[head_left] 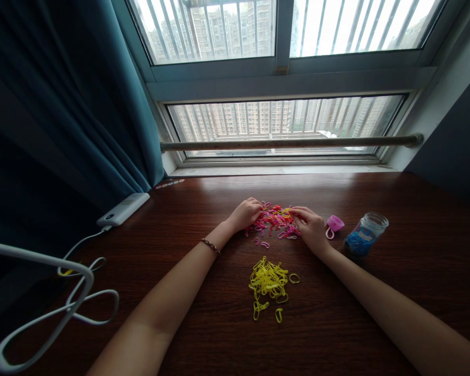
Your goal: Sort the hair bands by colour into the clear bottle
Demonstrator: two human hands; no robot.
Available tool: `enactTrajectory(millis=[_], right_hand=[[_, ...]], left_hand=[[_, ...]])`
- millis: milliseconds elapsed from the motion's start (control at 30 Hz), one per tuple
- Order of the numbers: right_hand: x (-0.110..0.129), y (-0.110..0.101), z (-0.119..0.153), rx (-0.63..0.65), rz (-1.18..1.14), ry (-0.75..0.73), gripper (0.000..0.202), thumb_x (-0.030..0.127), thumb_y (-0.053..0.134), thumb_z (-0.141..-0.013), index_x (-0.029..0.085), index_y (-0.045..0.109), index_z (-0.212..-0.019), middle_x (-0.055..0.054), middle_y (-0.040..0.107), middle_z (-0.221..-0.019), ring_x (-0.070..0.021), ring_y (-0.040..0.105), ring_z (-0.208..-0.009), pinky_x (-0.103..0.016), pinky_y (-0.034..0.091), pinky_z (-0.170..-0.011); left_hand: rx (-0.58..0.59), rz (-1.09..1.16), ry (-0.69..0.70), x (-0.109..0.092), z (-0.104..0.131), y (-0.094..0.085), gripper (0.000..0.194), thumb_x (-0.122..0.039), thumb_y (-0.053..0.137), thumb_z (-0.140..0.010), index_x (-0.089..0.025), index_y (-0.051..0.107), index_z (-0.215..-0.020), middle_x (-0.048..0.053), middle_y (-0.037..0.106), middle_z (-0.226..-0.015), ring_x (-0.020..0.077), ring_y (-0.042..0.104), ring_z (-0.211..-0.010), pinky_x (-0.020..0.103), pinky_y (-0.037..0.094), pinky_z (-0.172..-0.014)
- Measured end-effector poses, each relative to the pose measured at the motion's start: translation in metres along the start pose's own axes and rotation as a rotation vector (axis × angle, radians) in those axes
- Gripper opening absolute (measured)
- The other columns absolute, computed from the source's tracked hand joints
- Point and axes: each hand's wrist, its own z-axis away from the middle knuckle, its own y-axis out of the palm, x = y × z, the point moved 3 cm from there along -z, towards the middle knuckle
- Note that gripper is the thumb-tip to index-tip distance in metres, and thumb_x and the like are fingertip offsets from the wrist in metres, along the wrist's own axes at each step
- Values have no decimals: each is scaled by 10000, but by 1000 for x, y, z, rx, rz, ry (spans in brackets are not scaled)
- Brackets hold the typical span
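Note:
A loose pile of pink, red and orange rubber bands (276, 222) lies on the dark wooden table. At its left edge rests my left hand (247, 213), fingers bent together over the bands; what they hold, if anything, is hidden. My right hand (310, 225) is at the pile's right edge, its thumb and index finger closed near a yellow band (286, 210) among the pink ones. Nearer to me is a separate heap of yellow rubber bands (268, 279), with a few single yellow bands around it. Neither hand touches that heap.
Right of my right hand are a pink lid with a loop (336, 223) and a tilted clear jar (366, 235) with blue contents. A white power strip (123, 209) and white cable (78, 297) are at the left, beside a blue curtain (133, 130). A window stands behind the table (203, 324).

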Motion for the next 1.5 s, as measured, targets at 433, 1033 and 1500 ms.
enactTrajectory(millis=[433,1033,1500], right_hand=[[-8,1,3,12,-11,143,203,332,549,-745,186,666,-823,-42,679,-796,-176,616,-703,-288,470,-673],[-15,1,3,42,36,208,198,352,550,-732,179,642,-760,-33,655,-692,-154,573,-594,-260,431,-568],[-11,-1,3,25,20,218,291,446,540,-735,179,651,-766,-32,647,-654,-140,540,-522,-249,406,-503]], left_hand=[[-57,149,-201,7,3,0,90,-139,570,-705,-155,576,-793,16,585,-761,137,539,-707,245,439,-660],[-167,395,-289,16,2,-2,156,-230,572,-719,-141,682,-785,45,675,-772,141,610,-699,235,482,-661],[-171,420,-337,19,3,-4,163,-273,623,-685,-133,681,-744,45,682,-713,145,611,-655,232,473,-621]])
